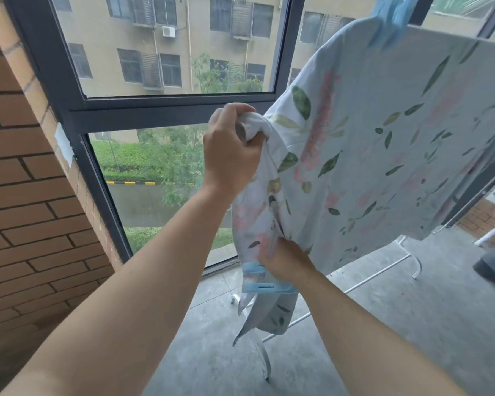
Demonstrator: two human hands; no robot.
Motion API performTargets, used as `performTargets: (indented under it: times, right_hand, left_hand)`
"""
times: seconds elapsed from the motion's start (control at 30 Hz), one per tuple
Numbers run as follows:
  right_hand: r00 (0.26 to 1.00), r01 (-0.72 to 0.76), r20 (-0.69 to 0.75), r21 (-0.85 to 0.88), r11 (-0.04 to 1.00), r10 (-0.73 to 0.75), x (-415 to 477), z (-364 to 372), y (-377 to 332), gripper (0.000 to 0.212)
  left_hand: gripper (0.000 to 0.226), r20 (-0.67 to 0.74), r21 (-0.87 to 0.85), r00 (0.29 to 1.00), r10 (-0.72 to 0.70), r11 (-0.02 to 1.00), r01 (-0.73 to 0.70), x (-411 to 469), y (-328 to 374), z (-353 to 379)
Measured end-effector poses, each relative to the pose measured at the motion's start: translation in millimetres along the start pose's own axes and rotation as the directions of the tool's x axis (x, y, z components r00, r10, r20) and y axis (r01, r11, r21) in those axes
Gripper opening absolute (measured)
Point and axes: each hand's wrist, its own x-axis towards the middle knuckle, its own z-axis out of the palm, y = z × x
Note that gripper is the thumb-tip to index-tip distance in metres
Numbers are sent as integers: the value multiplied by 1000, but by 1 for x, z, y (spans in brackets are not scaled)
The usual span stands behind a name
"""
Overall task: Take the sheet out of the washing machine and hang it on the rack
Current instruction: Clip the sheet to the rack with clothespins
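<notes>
Holding the sheet at its free end, your left grip is closed around a bunched corner. It is raised high, I think so that the cloth can spread along the rack. Your right grip pinches the hem lower down, probably to pull it straight. The sheet hangs over the rack's top. I can read no label or writing anywhere.

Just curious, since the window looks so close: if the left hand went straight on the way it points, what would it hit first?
Apart from the sheet it grips, the left hand would probably meet the dark window frame first, though depth is hard to judge here.
</notes>
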Motion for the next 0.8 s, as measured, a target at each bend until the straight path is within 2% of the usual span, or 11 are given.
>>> performTargets:
  times: [0.1,0.23,0.43,0.5,0.6,0.8]
  right_hand:
    - [982,165,89,-5,986,-164,-12,-5,-18,50]
    - [946,246,218,-2,969,-240,-21,-6,-41,80]
    - [901,347,274,7,938,-335,-31,-10,-65,63]
    - [910,333,253,33,942,-330,-31,-14,-68,62]
    - [949,272,143,70,960,-280,-26,-23,-71,59]
    - [974,228,-27,92,969,-227,-10,-52,-77,59]
  left_hand:
    - [38,-108,-25,993,52,998,-55,7,8,-14]
    - [42,-207,-24,974,89,995,-96,18,11,-37]
    - [42,-343,43,936,72,997,-61,29,-1,-68]
    - [40,-348,72,936,59,997,-36,30,-7,-74]
    - [31,-336,101,942,19,995,16,31,-17,-79]
    - [24,-327,14,933,-148,987,162,36,-33,-83]
